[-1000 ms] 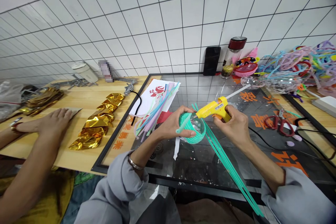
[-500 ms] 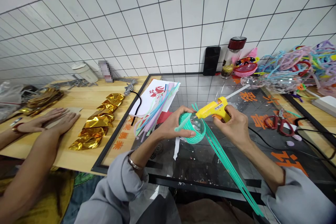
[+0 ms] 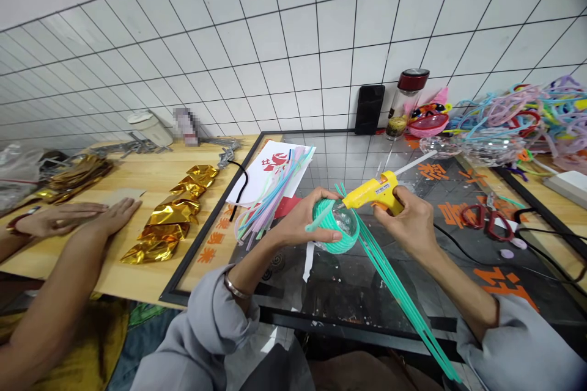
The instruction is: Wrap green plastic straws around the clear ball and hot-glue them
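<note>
My left hand [image 3: 306,217] is closed round a clear plastic ball [image 3: 343,220] that is partly wrapped in turquoise pipe cleaners. Long turquoise pipe cleaners [image 3: 400,293] trail from the ball down to the right. In my right hand [image 3: 411,215] is a yellow hot glue gun [image 3: 372,192], with a white glue stick [image 3: 416,162] jutting from its back. The gun's nozzle touches or nearly touches the ball's rim; which one I cannot tell.
Pastel pipe cleaners [image 3: 270,195] lie on white paper [image 3: 251,172]. Red-handled scissors [image 3: 493,223] and a black cord [image 3: 452,249] are at right. Behind stand a phone [image 3: 369,110] and a glass bottle [image 3: 403,104]. Left, a co-worker's hands [image 3: 110,217] press paper near gold foil [image 3: 169,214].
The co-worker's hands have shifted slightly on the paper. My hands, the glue gun and the wrapped ball stay almost in place.
</note>
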{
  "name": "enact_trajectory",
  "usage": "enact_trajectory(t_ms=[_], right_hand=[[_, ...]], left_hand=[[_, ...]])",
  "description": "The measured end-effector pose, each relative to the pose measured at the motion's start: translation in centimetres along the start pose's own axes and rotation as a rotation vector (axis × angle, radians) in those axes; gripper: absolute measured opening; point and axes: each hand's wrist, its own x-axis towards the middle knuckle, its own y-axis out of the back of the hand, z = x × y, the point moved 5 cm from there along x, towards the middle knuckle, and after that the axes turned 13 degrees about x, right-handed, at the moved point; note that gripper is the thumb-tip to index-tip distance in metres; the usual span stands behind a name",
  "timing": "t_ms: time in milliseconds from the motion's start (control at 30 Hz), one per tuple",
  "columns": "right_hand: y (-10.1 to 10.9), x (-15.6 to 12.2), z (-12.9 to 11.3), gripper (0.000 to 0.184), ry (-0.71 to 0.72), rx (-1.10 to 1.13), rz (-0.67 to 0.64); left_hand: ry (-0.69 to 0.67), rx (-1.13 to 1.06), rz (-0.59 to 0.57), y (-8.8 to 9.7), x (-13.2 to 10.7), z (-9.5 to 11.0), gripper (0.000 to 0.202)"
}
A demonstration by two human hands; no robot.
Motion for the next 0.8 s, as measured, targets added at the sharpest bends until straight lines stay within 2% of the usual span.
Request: enact_trajectory(t_ms=[267, 533, 800], right_hand=[[0.19, 0.04, -0.04, 0.029, 0.003, 0.002, 0.002], [0.27, 0.16, -0.2, 0.031, 0.03, 0.01, -0.016], [0.29, 0.19, -0.31, 0.032, 0.04, -0.003, 0.003]], left_hand=[[0.041, 0.035, -0.007, 0.06, -0.11, 0.26, 0.071], [0.009, 0.004, -0.025, -0.05, -0.05, 0.36, 0.068], [0.038, 0.015, -0.02, -0.03, -0.1, 0.22, 0.07]])
